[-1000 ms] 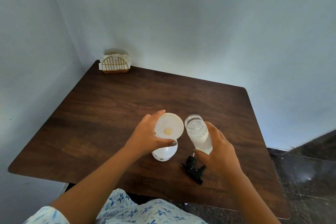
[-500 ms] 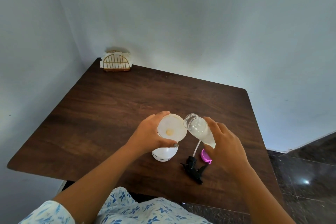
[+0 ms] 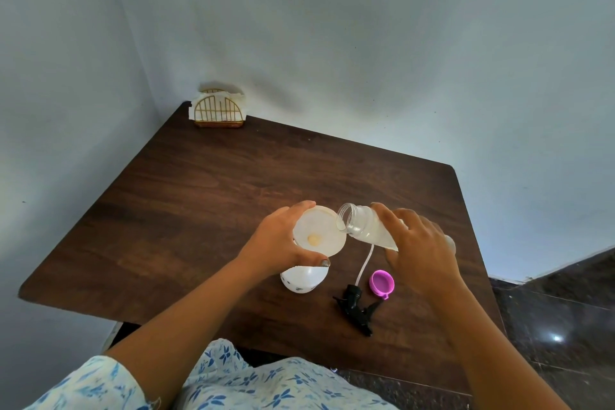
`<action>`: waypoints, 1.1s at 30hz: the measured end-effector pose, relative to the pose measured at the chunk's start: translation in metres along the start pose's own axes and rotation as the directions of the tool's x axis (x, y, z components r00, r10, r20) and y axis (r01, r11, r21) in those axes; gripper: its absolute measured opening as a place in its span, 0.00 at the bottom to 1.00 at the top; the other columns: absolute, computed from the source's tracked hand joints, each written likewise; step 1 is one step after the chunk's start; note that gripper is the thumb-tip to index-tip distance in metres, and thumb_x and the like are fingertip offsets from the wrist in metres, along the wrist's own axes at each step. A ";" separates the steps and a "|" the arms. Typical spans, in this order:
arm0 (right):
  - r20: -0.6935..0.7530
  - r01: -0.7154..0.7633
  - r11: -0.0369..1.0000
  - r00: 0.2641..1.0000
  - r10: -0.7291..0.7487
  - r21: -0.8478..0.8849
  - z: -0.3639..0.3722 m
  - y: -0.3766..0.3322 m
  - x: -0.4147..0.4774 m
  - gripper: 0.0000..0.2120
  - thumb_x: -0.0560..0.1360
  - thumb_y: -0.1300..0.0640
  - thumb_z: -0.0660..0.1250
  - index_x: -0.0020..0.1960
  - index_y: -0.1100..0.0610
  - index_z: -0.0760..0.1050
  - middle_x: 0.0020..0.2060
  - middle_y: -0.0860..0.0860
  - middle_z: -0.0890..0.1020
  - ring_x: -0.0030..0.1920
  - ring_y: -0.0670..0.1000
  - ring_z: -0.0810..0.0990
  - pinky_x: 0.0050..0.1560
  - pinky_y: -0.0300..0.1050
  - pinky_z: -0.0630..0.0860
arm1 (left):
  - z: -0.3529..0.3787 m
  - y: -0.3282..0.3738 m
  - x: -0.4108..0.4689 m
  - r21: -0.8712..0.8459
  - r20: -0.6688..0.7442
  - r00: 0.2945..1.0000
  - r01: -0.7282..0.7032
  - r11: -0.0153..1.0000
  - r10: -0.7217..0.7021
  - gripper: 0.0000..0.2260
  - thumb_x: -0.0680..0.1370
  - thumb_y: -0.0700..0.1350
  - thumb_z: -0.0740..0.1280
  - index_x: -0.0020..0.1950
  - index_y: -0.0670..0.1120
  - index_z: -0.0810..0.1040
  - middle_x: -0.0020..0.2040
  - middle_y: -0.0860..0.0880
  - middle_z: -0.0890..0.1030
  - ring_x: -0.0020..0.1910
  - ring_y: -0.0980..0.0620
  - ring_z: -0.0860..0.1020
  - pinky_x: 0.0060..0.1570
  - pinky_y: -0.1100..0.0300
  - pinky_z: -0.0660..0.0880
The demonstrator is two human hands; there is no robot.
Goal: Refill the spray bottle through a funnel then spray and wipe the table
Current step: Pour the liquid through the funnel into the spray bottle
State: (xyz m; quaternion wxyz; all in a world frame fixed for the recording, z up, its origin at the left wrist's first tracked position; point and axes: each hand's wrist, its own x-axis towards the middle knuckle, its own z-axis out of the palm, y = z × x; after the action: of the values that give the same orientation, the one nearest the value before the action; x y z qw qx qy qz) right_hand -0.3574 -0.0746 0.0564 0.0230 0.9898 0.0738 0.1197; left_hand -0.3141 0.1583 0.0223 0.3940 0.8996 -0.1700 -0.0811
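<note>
Two hands were at work over the dark wood-grain table [image 3: 206, 210], and the change within the last second was plain: the clear plastic refill bottle [image 3: 364, 226], held upright a moment earlier, had been tipped almost flat, its open mouth now over the rim of the pale round plastic funnel [image 3: 317, 231]. Nearest the body, the black trigger spray head [image 3: 356, 308] lay on its side with its white dip tube running away from the person, and the pink screw cap [image 3: 381, 282] sat open side up just beside it — both uncovered once the right hand [image 3: 417, 253] rose. That hand was wrapped closed around the refill bottle's body. The left hand [image 3: 281, 245] curled round the funnel's edge, thumb in front, steadying it on the white rounded spray bottle [image 3: 304, 278] standing beneath. I judged pouring was just starting; whether liquid had reached the funnel could not be told. The spray head lay near the front edge and the right arm's path, so a careless elbow could knock it off. Beyond the hands the tabletop was broad and bare as far as the gold wire napkin holder [image 3: 218, 110] in the far left corner — ample room for spraying and wiping later.
</note>
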 end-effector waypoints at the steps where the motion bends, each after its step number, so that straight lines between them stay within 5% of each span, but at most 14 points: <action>1: -0.007 0.010 1.000 1.000 -0.010 -0.005 0.001 0.000 0.001 0.45 0.51 0.58 0.84 0.64 0.49 0.68 0.50 0.55 0.83 0.46 0.60 0.83 0.42 0.59 0.79 | 0.000 0.000 0.000 -0.003 0.000 1.000 0.001 1.000 -0.001 0.42 0.62 0.59 0.76 0.71 0.55 0.61 0.68 0.52 0.70 0.63 0.53 0.69 0.58 0.62 0.67; 33: -0.179 0.093 0.993 0.978 -0.106 -0.079 -0.001 0.000 0.008 0.42 0.48 0.60 0.84 0.62 0.53 0.75 0.49 0.59 0.83 0.47 0.64 0.82 0.43 0.64 0.78 | 0.003 -0.003 0.001 -0.004 -0.001 1.000 -0.007 1.000 0.007 0.43 0.62 0.60 0.76 0.72 0.55 0.60 0.68 0.52 0.69 0.64 0.53 0.69 0.60 0.58 0.69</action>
State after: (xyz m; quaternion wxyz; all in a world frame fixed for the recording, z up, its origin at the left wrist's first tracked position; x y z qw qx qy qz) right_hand -0.3502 -0.0732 0.0591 0.0569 0.9683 0.1209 0.2111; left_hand -0.3135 0.1581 0.0175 0.3963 0.8982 -0.1726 -0.0795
